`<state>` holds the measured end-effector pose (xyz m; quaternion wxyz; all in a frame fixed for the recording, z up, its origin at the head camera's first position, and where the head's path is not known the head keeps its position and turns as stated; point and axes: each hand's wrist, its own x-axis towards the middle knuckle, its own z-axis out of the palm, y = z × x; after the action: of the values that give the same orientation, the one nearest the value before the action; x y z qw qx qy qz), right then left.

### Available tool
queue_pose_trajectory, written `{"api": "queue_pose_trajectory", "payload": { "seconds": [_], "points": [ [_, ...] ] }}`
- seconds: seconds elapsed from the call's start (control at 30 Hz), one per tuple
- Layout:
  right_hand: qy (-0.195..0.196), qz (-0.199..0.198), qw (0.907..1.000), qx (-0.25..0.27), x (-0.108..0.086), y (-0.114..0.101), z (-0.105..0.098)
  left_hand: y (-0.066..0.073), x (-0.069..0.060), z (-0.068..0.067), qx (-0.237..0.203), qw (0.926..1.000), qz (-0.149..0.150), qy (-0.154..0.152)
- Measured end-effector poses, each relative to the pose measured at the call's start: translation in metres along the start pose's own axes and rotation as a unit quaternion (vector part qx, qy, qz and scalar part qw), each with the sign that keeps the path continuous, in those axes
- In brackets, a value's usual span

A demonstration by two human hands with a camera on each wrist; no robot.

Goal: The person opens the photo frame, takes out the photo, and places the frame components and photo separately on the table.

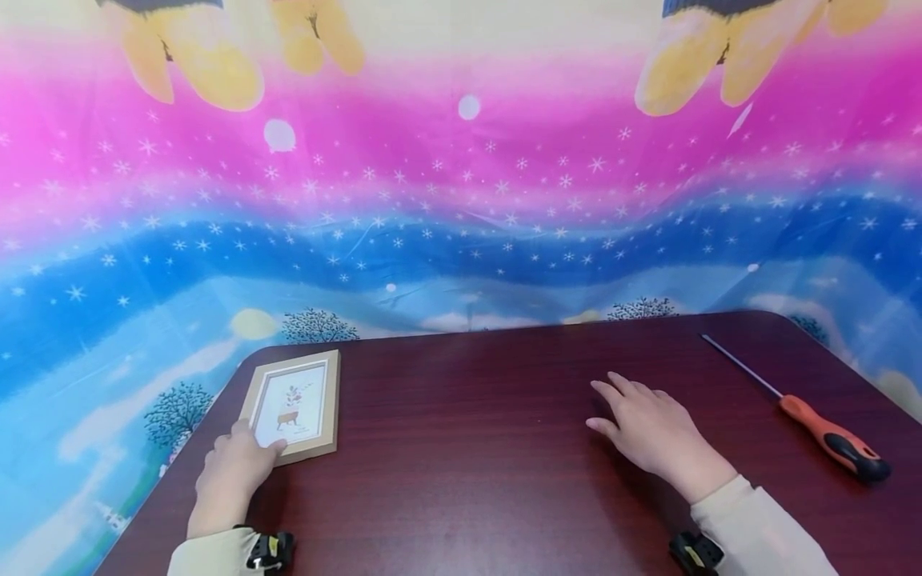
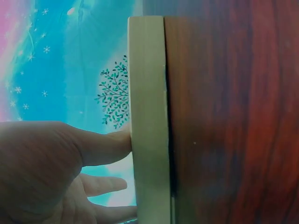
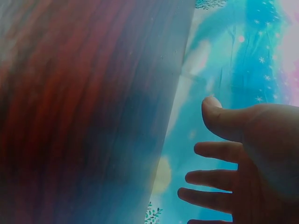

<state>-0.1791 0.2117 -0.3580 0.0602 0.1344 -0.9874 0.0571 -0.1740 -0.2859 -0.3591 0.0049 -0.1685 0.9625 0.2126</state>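
Observation:
A small picture frame (image 1: 331,408) with a light wooden border lies on the table at the left; its picture shows a plant in a brown pot. My left hand (image 1: 235,464) is over its near left corner, the thumb touching the frame. In the left wrist view the frame's side (image 2: 149,112) stands out, with the thumb (image 2: 107,147) against its face and the other fingers fairly straight. My right hand (image 1: 651,428) hovers over the right half of the table, fingers spread and holding nothing; the right wrist view shows the same hand (image 3: 252,154).
A flat-tipped screwdriver (image 1: 814,420) with an orange and black handle lies to the right of my right hand. The dark red wooden table (image 1: 446,448) has rounded far corners. Behind it hangs a pink and blue snowflake-patterned cloth (image 1: 446,200).

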Motion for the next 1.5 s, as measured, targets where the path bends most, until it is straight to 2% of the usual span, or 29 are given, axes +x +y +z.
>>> {"api": "queue_pose_trajectory", "payload": {
  "seconds": [0.4, 0.63, 0.9, 1.5],
  "points": [
    [0.028, 0.006, 0.9996, 0.007, -0.002, 0.000, -0.002, 0.008, 0.001, -0.001, 0.018, 0.9997, 0.016, -0.006],
    [0.023, 0.004, 0.9997, 0.009, -0.001, 0.002, -0.001, 0.013, -0.002, 0.000, 0.036, 0.9990, 0.026, -0.007],
    [0.017, 0.001, 0.9998, 0.005, -0.002, 0.002, -0.002, 0.025, -0.008, 0.006, 0.053, 0.9975, 0.047, -0.002],
    [-0.002, 0.004, 1.0000, 0.005, -0.001, -0.001, -0.004, 0.062, -0.020, 0.022, 0.067, 0.9939, 0.088, 0.007]
  ]
}}
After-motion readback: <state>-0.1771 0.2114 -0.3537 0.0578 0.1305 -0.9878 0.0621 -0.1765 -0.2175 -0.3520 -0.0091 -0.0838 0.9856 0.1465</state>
